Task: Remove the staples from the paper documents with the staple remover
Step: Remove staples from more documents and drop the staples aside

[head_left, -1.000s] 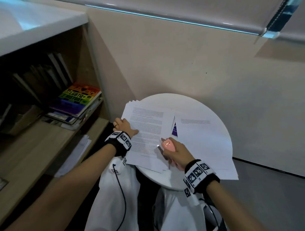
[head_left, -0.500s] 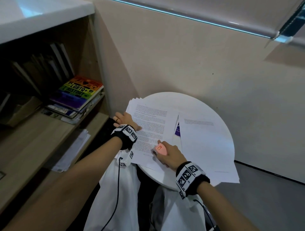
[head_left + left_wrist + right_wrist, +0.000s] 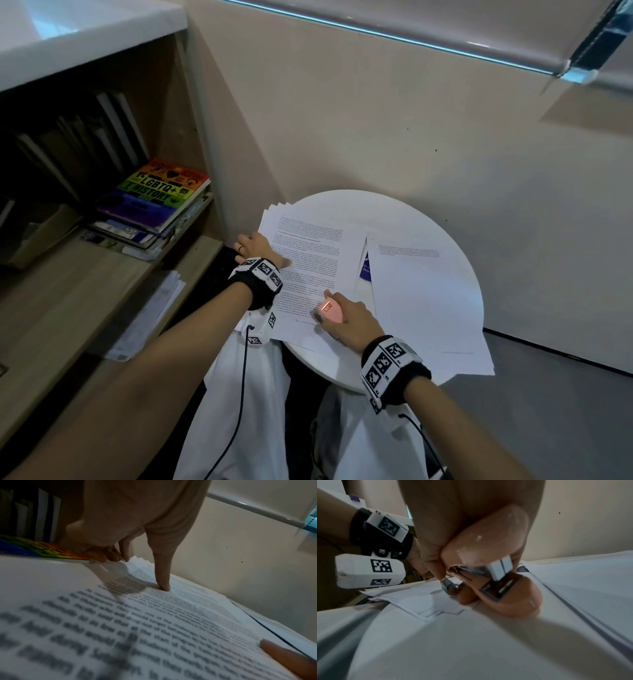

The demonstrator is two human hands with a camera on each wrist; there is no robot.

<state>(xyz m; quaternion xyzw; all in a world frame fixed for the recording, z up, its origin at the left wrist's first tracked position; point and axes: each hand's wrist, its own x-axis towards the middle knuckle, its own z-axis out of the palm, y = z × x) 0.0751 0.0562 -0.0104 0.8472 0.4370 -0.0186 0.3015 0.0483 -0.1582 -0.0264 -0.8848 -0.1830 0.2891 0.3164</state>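
Observation:
A fanned stack of printed pages (image 3: pixel 308 260) lies on the left half of a round white table (image 3: pixel 383 212). My left hand (image 3: pixel 255 248) rests on the stack's left edge, index finger (image 3: pixel 163 577) pressing straight down on the text, the other fingers at the paper's edge. My right hand (image 3: pixel 346 323) grips a pink staple remover (image 3: pixel 329 310) low on the same stack. In the right wrist view the pink staple remover (image 3: pixel 488 555) shows its metal claws down at the paper's near corner. No staple can be made out.
A second pile of mostly blank sheets (image 3: pixel 424 301) covers the table's right side and overhangs its edge, with a purple cover (image 3: pixel 363 269) peeking out. A wooden bookshelf (image 3: pixel 68 274) with a rainbow book (image 3: pixel 154 195) stands at the left. A beige wall lies behind.
My right hand with the staple remover has slid left and slightly nearer along the stack's lower part. The left hand stays pressing on the pages.

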